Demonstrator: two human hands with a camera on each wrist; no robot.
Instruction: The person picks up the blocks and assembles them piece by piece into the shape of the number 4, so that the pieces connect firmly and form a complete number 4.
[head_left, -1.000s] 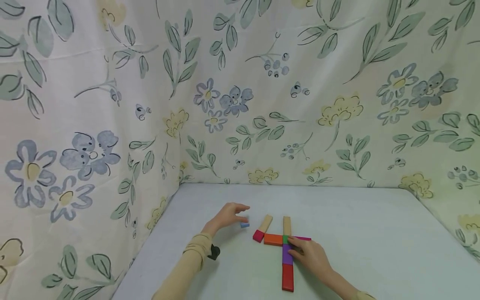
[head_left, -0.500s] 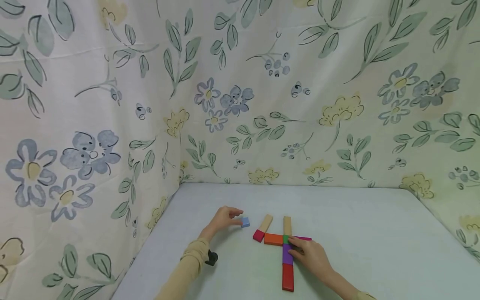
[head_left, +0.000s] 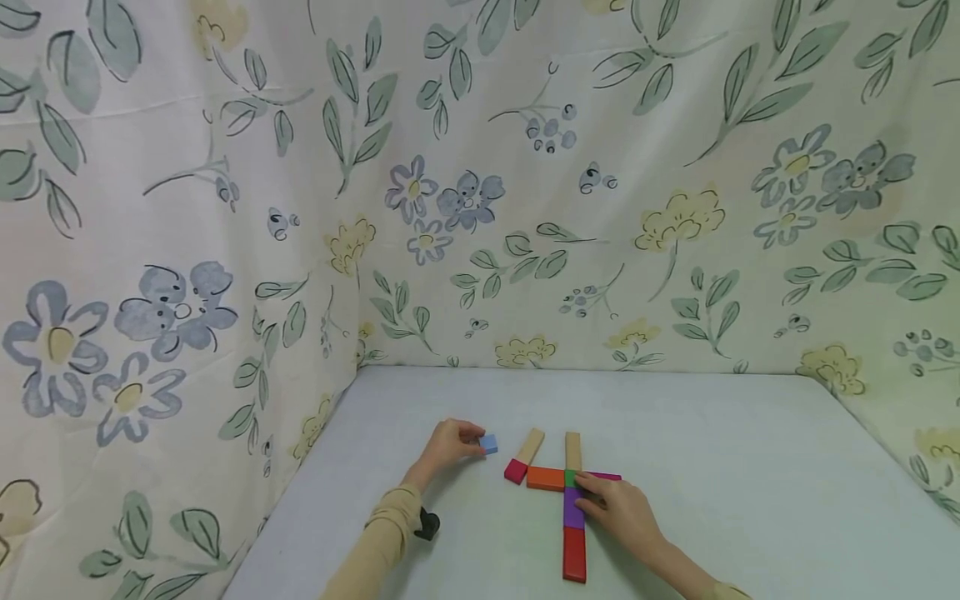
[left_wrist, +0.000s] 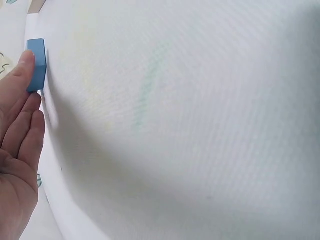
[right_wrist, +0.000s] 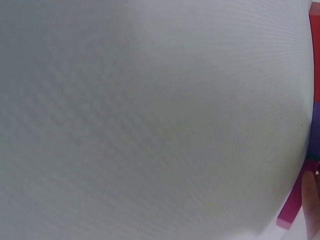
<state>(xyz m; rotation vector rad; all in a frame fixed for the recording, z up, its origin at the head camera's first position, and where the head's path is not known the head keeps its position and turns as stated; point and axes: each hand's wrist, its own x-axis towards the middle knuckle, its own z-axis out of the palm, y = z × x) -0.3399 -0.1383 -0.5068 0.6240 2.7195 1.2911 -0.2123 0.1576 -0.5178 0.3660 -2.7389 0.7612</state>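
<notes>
My left hand (head_left: 446, 443) pinches a small blue block (head_left: 489, 444) by its left end, low over the white table. In the left wrist view the thumb lies along that blue block (left_wrist: 36, 65). My right hand (head_left: 624, 515) rests at a flat figure of blocks, its index fingertip on a small green block (head_left: 570, 478) and its thumb at the purple block (head_left: 573, 510). It partly covers a magenta block (head_left: 606, 477). In the right wrist view one finger lies beside the magenta block (right_wrist: 295, 200).
A red block (head_left: 574, 557) continues the column below the purple one. An orange block (head_left: 546, 478) and a plain wood block (head_left: 573, 450) adjoin the green one. Left of them, a crimson block (head_left: 515, 472) meets a slanted wood block (head_left: 531, 447). A floral curtain (head_left: 570, 208) hangs behind the table.
The left hand has lowered and drawn slightly left, its fingers closing on the blue block, which has turned to show more of its face. The right hand and the block figure stay put.
</notes>
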